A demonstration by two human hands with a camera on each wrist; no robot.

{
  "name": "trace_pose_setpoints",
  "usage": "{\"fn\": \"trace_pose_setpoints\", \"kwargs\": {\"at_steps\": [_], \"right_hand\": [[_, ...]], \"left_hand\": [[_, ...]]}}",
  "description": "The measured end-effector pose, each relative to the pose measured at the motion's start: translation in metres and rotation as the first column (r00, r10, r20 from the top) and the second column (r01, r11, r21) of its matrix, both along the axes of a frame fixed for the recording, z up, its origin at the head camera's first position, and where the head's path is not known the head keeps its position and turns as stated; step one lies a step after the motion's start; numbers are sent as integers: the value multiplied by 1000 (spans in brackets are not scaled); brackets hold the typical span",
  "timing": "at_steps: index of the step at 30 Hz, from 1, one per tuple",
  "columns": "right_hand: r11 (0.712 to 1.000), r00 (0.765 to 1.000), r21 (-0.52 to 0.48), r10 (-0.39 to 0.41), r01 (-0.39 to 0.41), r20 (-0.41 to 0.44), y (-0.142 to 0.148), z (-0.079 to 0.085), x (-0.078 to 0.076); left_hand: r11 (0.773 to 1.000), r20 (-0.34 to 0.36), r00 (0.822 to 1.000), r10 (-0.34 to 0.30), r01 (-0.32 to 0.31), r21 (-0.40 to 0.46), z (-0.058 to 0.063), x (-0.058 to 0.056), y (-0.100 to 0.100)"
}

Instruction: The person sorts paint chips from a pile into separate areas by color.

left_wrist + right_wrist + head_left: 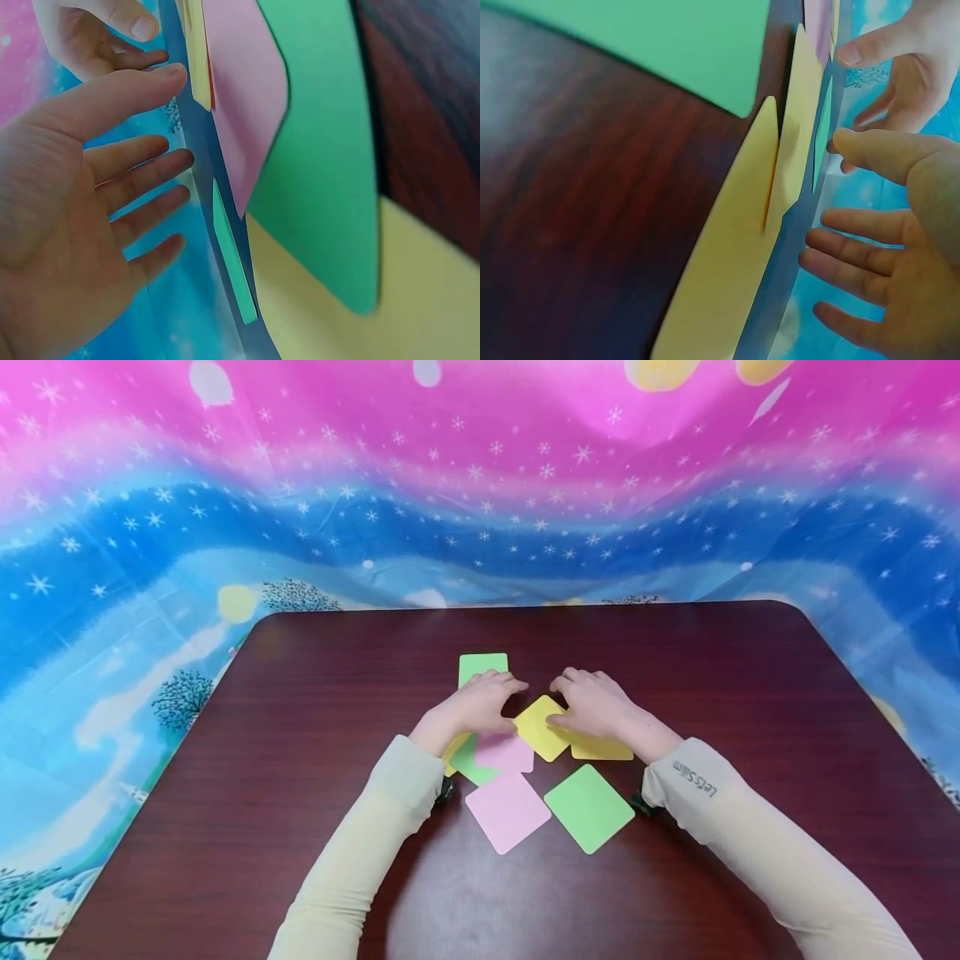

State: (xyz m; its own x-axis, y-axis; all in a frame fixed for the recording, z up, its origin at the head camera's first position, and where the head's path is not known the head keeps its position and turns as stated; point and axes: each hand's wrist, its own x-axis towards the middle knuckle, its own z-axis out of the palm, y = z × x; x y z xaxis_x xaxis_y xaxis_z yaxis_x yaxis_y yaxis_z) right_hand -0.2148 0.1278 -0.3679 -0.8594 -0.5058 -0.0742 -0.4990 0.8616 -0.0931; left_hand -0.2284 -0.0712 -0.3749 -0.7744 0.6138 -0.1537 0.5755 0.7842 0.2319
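Observation:
Several square cards with rounded corners lie on the dark wood table (300,710). My left hand (483,703) hovers over the left group, its fingers loose and apart. Below it a pink card (512,755) overlaps a green card (471,767), and a yellow card (322,300) peeks out beneath them. A second green card (480,667) lies behind this hand. My right hand (600,703) has its thumb by a tilted yellow card (538,732) that overlaps another yellow card (712,292). Neither hand grips anything.
Nearer the body a pink card (508,814) and a green card (590,810) lie side by side, turned cornerwise. A colourful printed cloth (480,485) hangs behind the table's far edge and along both sides.

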Motion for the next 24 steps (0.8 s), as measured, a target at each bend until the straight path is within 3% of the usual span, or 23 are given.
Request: {"fn": "trace_pose_setpoints", "kwargs": {"at_steps": [10, 24], "right_hand": [[999, 999, 17, -35, 35, 9, 10, -3, 13], [1000, 1000, -7, -30, 30, -6, 14, -15, 20]], "left_hand": [[995, 24, 995, -98, 98, -12, -3, -1, 15], [985, 80, 985, -151, 157, -77, -1, -6, 25]]}}
